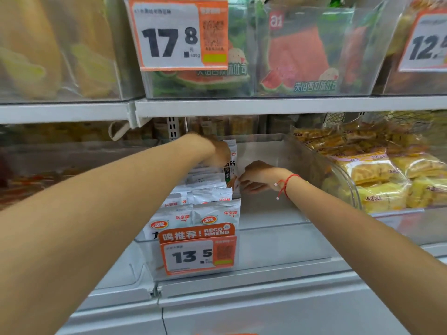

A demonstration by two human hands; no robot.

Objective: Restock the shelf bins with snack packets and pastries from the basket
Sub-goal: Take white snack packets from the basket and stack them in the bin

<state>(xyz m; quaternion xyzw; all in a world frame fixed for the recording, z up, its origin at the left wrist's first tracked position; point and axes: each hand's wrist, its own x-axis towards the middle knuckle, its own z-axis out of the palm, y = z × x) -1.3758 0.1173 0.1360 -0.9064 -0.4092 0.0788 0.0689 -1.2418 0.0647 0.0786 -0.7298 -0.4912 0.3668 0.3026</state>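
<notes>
Both hands, left [217, 151] and right [256, 175], pinch an upright snack packet [232, 163].

Three price tags [179, 35] show: 17.8 on the upper bin, 12-something at the upper shelf's right edge, 13.5 on the lower bin's front. Two watermelon toast packs [298, 56] stand in the upper bin. White snack packets [212, 213] fill the lower bin's left side in about five rows; the exact number cannot be told. Yellow pastries [377, 172] at the right are too many to count.
</notes>
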